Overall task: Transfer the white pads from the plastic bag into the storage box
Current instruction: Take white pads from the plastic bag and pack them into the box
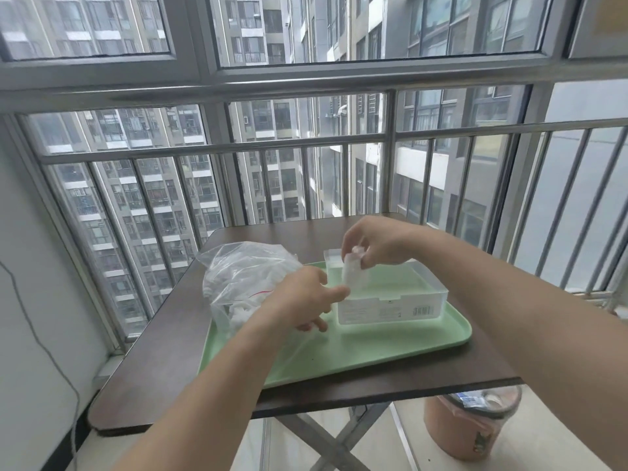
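A clear plastic bag (238, 273) holding white pads (242, 314) lies on the left part of a green tray (373, 345). To its right stands a clear, open storage box (390, 307). My right hand (373, 243) pinches a small stack of white pads (351, 271) over the box's left end. My left hand (306, 300) hovers between bag and box, its fingers loosely bent; its thumb reaches toward the lower edge of the stack. Whether it touches the pads is unclear.
The tray sits on a dark brown folding table (163, 368) against a railed window (306, 144). A pinkish bin (472, 423) with wrappers stands on the floor at the lower right. A cable (40, 348) runs down the left wall.
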Demonstrator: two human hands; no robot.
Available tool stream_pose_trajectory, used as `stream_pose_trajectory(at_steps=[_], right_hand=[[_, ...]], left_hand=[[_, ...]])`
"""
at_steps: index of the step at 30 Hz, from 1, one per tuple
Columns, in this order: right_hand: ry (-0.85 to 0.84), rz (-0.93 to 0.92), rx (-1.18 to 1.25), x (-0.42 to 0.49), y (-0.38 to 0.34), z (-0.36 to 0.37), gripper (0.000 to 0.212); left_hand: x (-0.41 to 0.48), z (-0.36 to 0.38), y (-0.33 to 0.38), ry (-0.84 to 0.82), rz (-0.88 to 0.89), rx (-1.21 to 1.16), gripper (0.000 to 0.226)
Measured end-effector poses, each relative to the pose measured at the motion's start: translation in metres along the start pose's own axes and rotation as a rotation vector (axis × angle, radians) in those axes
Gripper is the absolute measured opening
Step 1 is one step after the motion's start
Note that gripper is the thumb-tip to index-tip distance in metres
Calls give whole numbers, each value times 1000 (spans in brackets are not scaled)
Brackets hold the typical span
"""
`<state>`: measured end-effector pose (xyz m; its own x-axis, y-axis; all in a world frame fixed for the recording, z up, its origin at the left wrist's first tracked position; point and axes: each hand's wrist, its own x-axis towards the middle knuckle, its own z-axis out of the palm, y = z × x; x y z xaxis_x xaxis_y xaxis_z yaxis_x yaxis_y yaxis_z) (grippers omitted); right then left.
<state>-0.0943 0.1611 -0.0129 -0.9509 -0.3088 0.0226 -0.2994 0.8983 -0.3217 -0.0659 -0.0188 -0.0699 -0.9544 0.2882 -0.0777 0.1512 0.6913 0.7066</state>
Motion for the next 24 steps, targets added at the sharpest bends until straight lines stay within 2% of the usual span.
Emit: stream_pose_trajectory(at_steps=[3,11,14,18,22,24], right_hand=[[-36,-40,-72,5,-7,1,26],[-4,-56,-107,20,-11,20,31],[37,-43,-78,20,-7,27,30],[87,-36,79,11,-1,29,32],[98,-35,107,7,1,29,26],[88,-34,86,4,2,29,30]], left_hand=[[2,1,-3,5,1,-24,42],[4,5,-5,7,12,-46,61],[5,5,-7,5,12,-53,60],[4,5,-6,6,12,-30,58],[2,4,-5,27,14,1,49],[2,5,-4,67,21,22,44]])
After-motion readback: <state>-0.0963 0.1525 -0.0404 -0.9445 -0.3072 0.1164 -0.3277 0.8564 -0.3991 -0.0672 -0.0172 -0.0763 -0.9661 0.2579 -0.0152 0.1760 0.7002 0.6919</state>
